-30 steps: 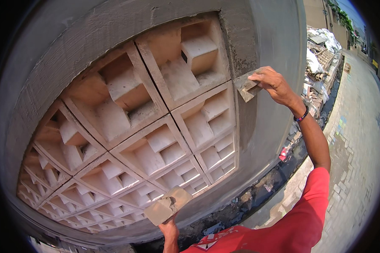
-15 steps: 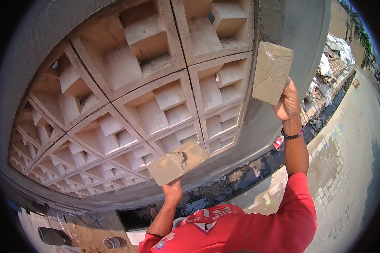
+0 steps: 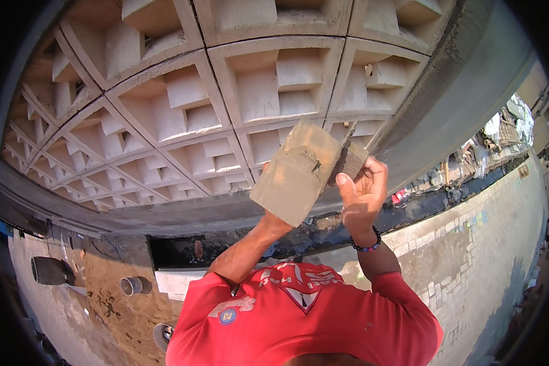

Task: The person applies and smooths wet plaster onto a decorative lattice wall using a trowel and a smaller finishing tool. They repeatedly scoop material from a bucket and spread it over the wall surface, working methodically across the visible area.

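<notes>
My left hand (image 3: pixel 277 224) holds a flat rectangular mortar board (image 3: pixel 294 183) from below; its fingers are mostly hidden under it. Grey wet mortar (image 3: pixel 304 160) lies on the board's face, with a ragged lump near the middle. Just to the right, my right hand (image 3: pixel 366 196) grips a plastering float (image 3: pixel 351 160), tilted nearly on edge at the board's right side. The float's handle is hidden from view. Behind both tools rises a wall of pale breeze blocks (image 3: pixel 259 119), bordered at right by a strip of grey plaster (image 3: pixel 430 91).
A dark wet gutter (image 3: pixel 430 211) runs along the wall's foot, with rubble and debris (image 3: pixel 491 143) heaped at right. Paving (image 3: pixel 470 262) lies beyond. At lower left are a small bucket (image 3: pixel 131 285), sand (image 3: pixel 119 320) and a dark container (image 3: pixel 50 270).
My right hand has brought the float down and left from the plaster strip to the mortar board. The mortar board has risen and moved right. My view has shifted too.
</notes>
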